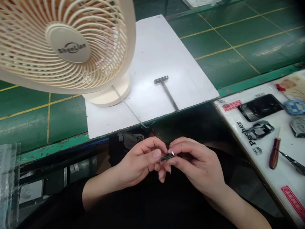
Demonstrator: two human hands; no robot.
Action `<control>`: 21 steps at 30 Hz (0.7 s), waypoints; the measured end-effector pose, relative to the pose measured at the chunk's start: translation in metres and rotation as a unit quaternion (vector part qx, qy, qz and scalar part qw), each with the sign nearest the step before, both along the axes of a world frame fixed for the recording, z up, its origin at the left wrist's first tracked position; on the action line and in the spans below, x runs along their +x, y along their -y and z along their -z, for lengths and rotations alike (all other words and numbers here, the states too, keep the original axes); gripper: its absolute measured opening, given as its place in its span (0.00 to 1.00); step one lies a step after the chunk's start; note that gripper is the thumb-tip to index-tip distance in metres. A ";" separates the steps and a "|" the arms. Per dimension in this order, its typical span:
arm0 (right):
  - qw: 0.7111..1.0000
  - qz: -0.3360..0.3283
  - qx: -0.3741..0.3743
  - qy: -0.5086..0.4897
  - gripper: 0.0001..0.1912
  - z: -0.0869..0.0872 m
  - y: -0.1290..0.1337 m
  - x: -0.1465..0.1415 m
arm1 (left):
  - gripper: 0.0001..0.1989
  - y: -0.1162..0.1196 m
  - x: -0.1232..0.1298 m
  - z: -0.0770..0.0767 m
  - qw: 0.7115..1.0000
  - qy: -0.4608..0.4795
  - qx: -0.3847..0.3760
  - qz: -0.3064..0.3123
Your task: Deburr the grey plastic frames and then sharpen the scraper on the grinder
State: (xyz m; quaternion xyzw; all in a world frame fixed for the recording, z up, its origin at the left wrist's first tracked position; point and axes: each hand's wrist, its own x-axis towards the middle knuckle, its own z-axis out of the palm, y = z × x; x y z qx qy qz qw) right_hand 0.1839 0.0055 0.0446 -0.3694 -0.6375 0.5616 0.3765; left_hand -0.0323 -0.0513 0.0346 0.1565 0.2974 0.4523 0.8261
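1. Head view, work in hand: a small dark part sits between the two hands, in front of the dark-clothed torso and just below the near edge of the bench. A bright metal-looking tab shows at its upper right. Fingers hide much of the rest.
2. Head view, left hand: thumb and forefinger brought close together at the part's left end, apparently pinching it; other fingers curled beneath.
3. Head view, right hand: thumb and forefinger nearly meeting about the right end, tab just beside the fingertips. Pinch looks light.
4. Head view, progress: part is up in both hands, not set down; handling judged to be under way. Whether the tab is fitted, loose or being adjusted, cannot tell. How much remains, cannot tell either; the join is too small and too covered.
5. Head view, bench ahead: T-shaped metal tool lies on a white sheet, apart from both hands. Cream fan stands left of it, a thin grey strip slanting from its base past the edge.
6. Head view, right-hand surface: dark phone-like slab, black frame-like piece, brown-handled tool, all untouched.
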 end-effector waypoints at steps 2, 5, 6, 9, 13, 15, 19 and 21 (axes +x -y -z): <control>1.000 -0.005 -0.013 -0.001 0.06 0.002 -0.001 -0.012 | 0.16 0.009 -0.006 0.002 0.993 -0.073 0.071 -0.060; 0.998 -0.045 -0.046 -0.023 0.04 0.004 0.000 -0.035 | 0.12 0.023 -0.018 0.005 0.959 -0.201 0.134 -0.150; 0.996 -0.067 -0.057 -0.029 0.03 0.005 0.000 -0.042 | 0.10 0.027 -0.023 0.006 0.943 -0.237 0.146 -0.180; 0.991 -0.117 0.023 0.055 0.14 0.014 -0.007 -0.053 | 0.05 0.044 -0.039 0.011 0.895 -0.321 0.167 -0.259; 0.930 0.049 0.243 0.271 0.16 0.033 -0.059 -0.040 | 0.06 0.073 -0.063 0.023 0.797 -0.458 0.132 -0.371; 0.892 0.137 0.278 0.327 0.17 0.040 -0.103 -0.034 | 0.05 0.089 -0.074 0.030 0.740 -0.529 0.093 -0.405; 0.857 0.128 0.297 0.400 0.18 0.060 -0.185 -0.038 | 0.04 0.118 -0.096 0.041 0.652 -0.604 0.032 -0.458; 0.855 0.089 0.302 0.413 0.21 0.078 -0.210 -0.039 | 0.04 0.130 -0.106 0.046 0.615 -0.624 0.009 -0.482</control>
